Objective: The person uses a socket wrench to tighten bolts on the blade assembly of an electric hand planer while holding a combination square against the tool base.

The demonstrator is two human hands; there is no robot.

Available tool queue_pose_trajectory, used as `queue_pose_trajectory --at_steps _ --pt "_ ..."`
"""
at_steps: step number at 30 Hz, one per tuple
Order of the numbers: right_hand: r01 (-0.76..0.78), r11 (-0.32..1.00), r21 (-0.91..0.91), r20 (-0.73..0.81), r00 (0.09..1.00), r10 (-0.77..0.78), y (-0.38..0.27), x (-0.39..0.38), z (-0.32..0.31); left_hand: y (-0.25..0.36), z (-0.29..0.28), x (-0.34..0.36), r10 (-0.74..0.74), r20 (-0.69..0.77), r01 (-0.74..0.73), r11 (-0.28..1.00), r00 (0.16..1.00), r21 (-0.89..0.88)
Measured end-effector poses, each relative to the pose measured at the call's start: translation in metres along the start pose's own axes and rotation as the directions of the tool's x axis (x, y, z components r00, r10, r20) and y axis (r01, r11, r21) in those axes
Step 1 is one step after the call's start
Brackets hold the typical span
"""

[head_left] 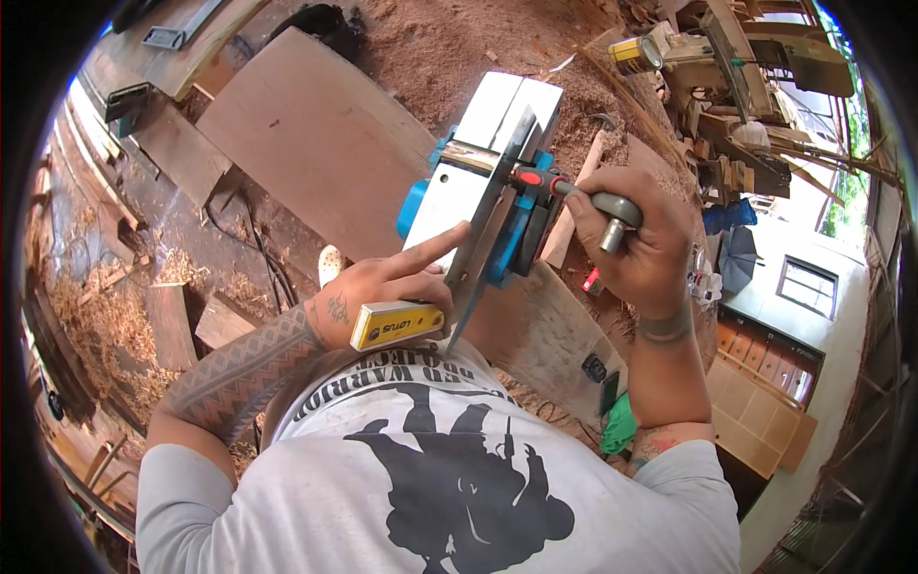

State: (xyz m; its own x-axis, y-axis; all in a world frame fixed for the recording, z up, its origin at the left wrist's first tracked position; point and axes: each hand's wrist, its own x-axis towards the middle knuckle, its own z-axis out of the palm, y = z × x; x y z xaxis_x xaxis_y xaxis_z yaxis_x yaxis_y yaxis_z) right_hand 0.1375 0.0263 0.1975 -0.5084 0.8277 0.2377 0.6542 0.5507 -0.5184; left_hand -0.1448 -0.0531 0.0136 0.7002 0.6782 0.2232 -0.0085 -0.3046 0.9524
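An electric planer (pixel 440 215), blue with a pale metal sole, lies upturned in front of me. My left hand (pixel 392 287) is closed around the yellow stock of what looks like a try square (pixel 397 327), its index finger stretched over the planer's sole. A long grey metal blade (pixel 469 304) runs along the planer's right side; whether it joins the yellow stock is hidden. On the right, my right hand (pixel 645 220) grips a ratchet wrench (pixel 617 212) near its head, the socket pointing down. The wrench's red-and-grey handle end meets the planer's side in view; contact cannot be confirmed.
A broad wooden board (pixel 316 134) lies beyond the planer, with another board (pixel 555 335) nearer on the right. Wood shavings (pixel 96 364) cover the ground. A hammer (pixel 580 201) lies at right, and a yellow can (pixel 636 55) rests near stacked scrap wood (pixel 746 86).
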Motion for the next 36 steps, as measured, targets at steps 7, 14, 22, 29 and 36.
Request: queue_pose_trajectory --at_steps 7,14,22,29,36 --pt "0.012 1.0 0.006 -0.04 0.999 -0.012 -0.002 0.0 0.001 0.0 0.001 0.001 0.005 -0.012 -0.005 1.0 1.0 -0.004" --pt "0.054 0.999 0.007 -0.059 0.997 -0.053 0.001 -0.003 0.001 -0.001 0.001 0.002 0.012 -0.007 -0.012 1.0 1.0 0.02" --pt "0.222 0.974 -0.044 -0.174 0.958 -0.226 -0.003 -0.004 0.003 0.004 0.0 0.003 -0.014 -0.003 0.014 1.0 1.0 -0.021" --pt "0.144 0.989 -0.022 -0.141 0.979 -0.145 -0.002 -0.009 0.0 -0.001 0.002 0.003 0.008 -0.021 -0.009 1.0 1.0 -0.004" --pt "0.135 0.991 -0.018 -0.082 0.987 -0.136 0.005 -0.01 0.005 0.002 0.0 0.005 0.074 -0.056 -0.074 0.997 0.996 0.014"
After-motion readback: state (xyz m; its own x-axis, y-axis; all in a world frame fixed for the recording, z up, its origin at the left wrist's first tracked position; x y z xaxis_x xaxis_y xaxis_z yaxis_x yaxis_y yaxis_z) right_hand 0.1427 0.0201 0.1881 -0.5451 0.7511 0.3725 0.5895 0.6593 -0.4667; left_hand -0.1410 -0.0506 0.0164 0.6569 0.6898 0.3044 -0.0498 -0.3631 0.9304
